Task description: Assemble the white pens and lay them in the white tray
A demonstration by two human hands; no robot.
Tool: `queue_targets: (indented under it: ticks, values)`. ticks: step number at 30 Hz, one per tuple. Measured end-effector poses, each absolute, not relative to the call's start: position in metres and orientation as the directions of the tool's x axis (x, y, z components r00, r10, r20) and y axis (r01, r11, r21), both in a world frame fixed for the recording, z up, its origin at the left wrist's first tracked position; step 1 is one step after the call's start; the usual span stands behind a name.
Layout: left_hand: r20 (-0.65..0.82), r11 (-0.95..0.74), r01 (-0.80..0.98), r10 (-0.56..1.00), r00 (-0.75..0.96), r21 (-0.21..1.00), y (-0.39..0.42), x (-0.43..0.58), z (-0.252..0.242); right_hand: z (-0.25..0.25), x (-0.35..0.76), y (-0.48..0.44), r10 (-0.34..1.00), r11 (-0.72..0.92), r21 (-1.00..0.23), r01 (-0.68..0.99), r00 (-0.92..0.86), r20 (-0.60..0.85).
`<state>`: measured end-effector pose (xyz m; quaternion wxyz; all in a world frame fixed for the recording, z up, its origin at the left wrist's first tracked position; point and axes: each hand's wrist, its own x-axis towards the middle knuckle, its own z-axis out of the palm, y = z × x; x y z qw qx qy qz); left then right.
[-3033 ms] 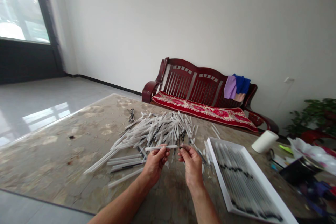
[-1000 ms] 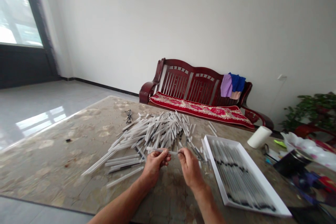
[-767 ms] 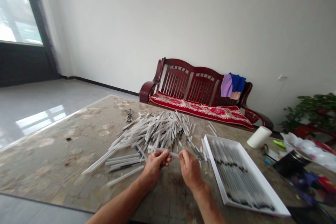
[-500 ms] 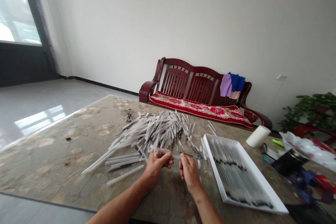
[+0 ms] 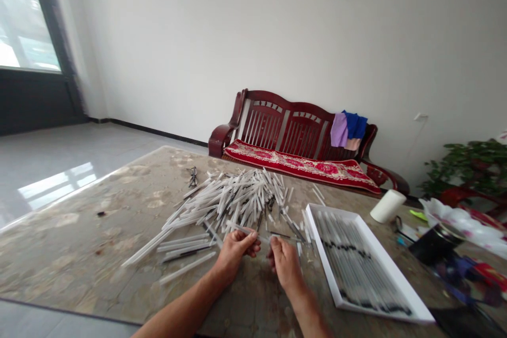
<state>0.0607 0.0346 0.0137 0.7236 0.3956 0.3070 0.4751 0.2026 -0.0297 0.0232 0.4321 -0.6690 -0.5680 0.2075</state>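
In the head view, a translucent pen barrel (image 5: 236, 226) lies between the thumb and fingers of my left hand (image 5: 236, 249), its far end pointing up and left. My right hand (image 5: 285, 263) is closed just right of it, with thumb and fingers pinched at the barrel's right end. Whether a smaller part sits in those right fingers is hidden. Behind both hands spreads a heap of white, translucent barrels (image 5: 241, 198), with a few dark pieces among them. To the right, a shallow white box (image 5: 328, 280) holds rows of clear pens with black parts (image 5: 352, 259).
Loose barrels (image 5: 186, 268) lie left of my hands on the patterned table (image 5: 99, 264). A white roll (image 5: 388, 206), a black cup (image 5: 434, 243) and plastic wrapping (image 5: 459, 219) stand at the right. Glasses (image 5: 193, 177) lie at the back. A wooden bench (image 5: 273, 124) stands beyond.
Both hands stay close together at the same place, still around the barrel. The right hand has shifted very slightly; the view has tilted a little.
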Motion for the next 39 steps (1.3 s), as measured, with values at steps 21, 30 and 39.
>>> queue_targets:
  ticks: [21,30,39]
  values:
    - [-0.053,0.254,-0.414,0.896,0.440,0.874,0.032,0.060,0.013,0.028,0.191,-0.043,0.933,-0.170,-0.944,0.284,0.354,-0.062]
    - [-0.066,0.248,-0.364,0.893,0.445,0.898,0.033,0.058,0.014,0.032,0.190,-0.048,0.924,-0.065,-0.929,0.365,0.374,0.082]
    - [-0.020,0.225,-0.291,0.822,0.570,0.930,0.030,0.060,0.011,0.052,0.210,-0.062,0.986,-0.073,-0.859,0.507,0.164,0.014]
